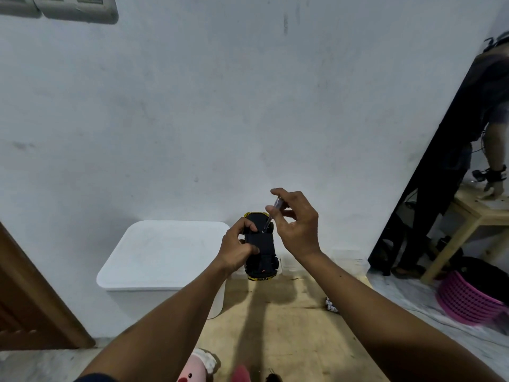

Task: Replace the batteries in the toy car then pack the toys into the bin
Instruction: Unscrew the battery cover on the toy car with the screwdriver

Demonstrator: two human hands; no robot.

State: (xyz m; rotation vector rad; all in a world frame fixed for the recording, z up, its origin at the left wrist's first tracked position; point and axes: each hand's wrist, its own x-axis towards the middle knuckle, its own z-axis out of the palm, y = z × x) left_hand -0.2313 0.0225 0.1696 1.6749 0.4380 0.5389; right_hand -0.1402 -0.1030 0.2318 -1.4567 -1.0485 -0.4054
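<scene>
— Grip first: how was the car held?

— Belly up. The left hand (238, 248) was curled round the toy car (260, 249), thumb and fingers clamped on its sides, and it was lifted off the wooden table (289, 326). The right hand (297, 230) pinched a slim clear-handled screwdriver (271, 213) between thumb and fingertips. Its tip was set on the black underside toward the far end.

— So the battery cover screw was the step in hand?

— That was my reading. I couldn't make out the screw itself, nor whether the cover was loose.

— What would have made it go well?

— Keeping the shaft square to the screw head. It leaned as I saw it, and a leaning tip tends to skip out and chew a small head. I'd have pressed down along the shaft, turned slowly, and braced the car against the table rather than working in mid-air.

— And the screw, once out?

— Small enough to lose, I'd guess. It should have been caught over the table, not over the floor.

— Was the bin ready?

— The white bin (165, 255) sat just left of the car with its lid on. A pink plush toy (197, 368) lay at the near edge, not yet packed.
</scene>
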